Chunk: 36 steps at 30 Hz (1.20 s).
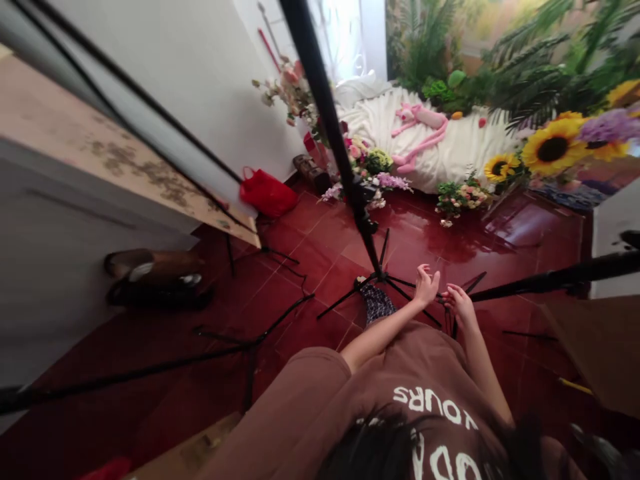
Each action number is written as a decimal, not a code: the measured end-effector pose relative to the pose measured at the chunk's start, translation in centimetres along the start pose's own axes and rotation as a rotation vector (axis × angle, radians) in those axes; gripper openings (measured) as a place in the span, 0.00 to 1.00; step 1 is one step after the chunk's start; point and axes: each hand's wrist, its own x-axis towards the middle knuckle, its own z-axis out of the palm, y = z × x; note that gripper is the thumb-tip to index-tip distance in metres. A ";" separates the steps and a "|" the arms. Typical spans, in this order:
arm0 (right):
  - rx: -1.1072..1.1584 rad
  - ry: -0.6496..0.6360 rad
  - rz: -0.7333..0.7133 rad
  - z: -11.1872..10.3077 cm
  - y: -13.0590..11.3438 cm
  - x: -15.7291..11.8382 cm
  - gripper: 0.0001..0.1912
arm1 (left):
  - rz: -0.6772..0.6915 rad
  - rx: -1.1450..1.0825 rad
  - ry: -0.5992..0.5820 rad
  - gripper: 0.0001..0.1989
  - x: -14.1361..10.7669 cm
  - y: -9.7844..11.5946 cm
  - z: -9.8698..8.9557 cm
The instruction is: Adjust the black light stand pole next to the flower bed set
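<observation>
The black tripod stand [359,197] rises in the middle of my head view, its pole slanting up to the top edge and its legs spread on the red tiled floor [330,257], just beyond the wearer's hands. I read the left hand [427,288] as released: palm turned inward, fingers loosely bent and thumb apart, in front of one of the stand's legs as I see it. The right hand [461,307] is just beside it, also relaxed, with fingers half curled around nothing I can make out; close to its fingertips is the dark base of a second stand [540,283], whose pole runs off to the right, and I cannot tell whether they touch. Both forearms reach forward over a brown shirt [425,360] with white lettering, and a patterned trouser leg [377,305] shows below the tripod's hub. To my left I have a third stand [255,343] with splayed legs and, farther off by the wall, a red bag [270,193]. Past the tripod, a pink plush toy [425,123] lies on white draped cloth [465,150], with bunches of flowers [375,167] in front of it and large sunflowers [553,147] at the right, under green palm fronds [540,60].
</observation>
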 end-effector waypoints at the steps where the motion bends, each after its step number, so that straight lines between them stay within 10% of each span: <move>1: 0.031 0.049 -0.007 -1.2 0.2 -0.4 0.17 | 0.042 -0.028 -0.086 0.16 0.2 1.1 1.1; 10: 0.349 0.330 -0.206 -11.6 -2.5 -3.0 0.20 | 0.404 -0.271 -0.744 0.24 0.5 12.6 12.3; 16: -0.350 0.515 -0.696 -17.4 -10.8 -3.4 0.27 | 0.448 -0.204 -0.801 0.22 -1.3 14.5 17.5; 28: -1.382 0.061 -0.829 -21.3 -20.3 -2.1 0.11 | 0.389 -0.159 -0.867 0.20 -0.9 14.5 17.3; 36: -1.597 0.297 -0.970 -20.3 -17.9 -1.1 0.06 | 0.504 -0.180 -0.827 0.26 -1.0 13.9 17.8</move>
